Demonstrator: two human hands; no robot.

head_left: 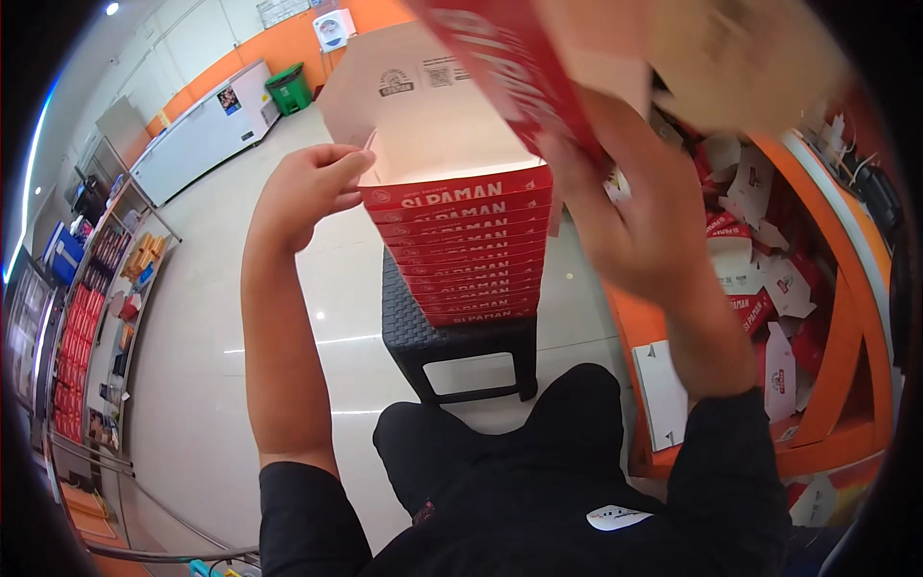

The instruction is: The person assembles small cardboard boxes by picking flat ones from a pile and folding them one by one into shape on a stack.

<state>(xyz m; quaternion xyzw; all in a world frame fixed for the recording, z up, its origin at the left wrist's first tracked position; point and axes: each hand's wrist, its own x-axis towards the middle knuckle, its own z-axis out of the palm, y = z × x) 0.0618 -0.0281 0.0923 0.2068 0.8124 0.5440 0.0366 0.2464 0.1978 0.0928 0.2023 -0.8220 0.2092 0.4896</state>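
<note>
The head view shows a pale tiled floor (202,317) with a white freezer (207,135) and a green bin (288,89) at the far left; a shelf (106,337) with red goods runs along the left side. At the right stands an orange unit (851,356) with loose red and white card pieces (769,298) inside it.

A black stool (402,300) before the person's knees carries a stack (476,264) of red boxes, reaching its front edge and leaving some seat bare toward the left edge. The top box (442,152) is open, its pale lid raised at the back.

The left hand (312,188) has its thumb and forefinger close together at the top box's left wall; whether they pinch it, I cannot tell. The right hand (630,197), partly blurred, is closed around a red carton (505,77) above the stack's right side.
</note>
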